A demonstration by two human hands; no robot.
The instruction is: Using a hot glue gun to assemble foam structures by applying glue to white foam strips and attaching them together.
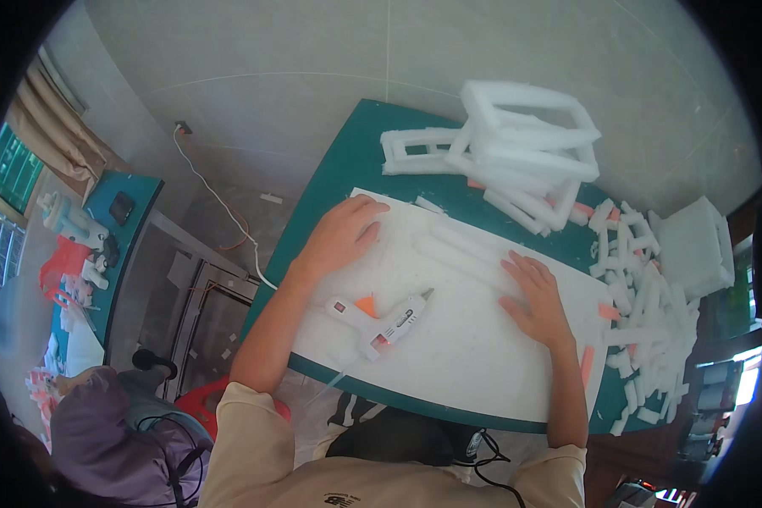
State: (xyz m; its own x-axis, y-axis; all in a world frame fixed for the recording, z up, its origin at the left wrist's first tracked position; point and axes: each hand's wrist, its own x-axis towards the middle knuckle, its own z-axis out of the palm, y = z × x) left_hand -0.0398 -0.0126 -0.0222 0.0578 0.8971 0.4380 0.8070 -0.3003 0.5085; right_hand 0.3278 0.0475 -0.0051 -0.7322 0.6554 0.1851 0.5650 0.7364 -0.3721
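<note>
A white board (483, 364) lies on the green table in front of me. My left hand (343, 235) rests at its far left corner, fingers stretched out, with nothing visible in it. My right hand (535, 298) lies open on the board's right half, fingers spread, close to the right end of a long pale foam piece (461, 254). That piece blends into the board, so its outline is faint. Between my arms sits a white glue gun (381, 322) with an orange trigger, its nozzle toward the far right and a pale glue stick out of its back.
White foam frames (525, 140) are stacked at the table's (339, 161) far side. Loose foam strips (643, 330) heap along the right, beside a white foam box (694, 245). A white cord (220, 196) runs from the wall to the table. A person in purple (127, 432) sits left.
</note>
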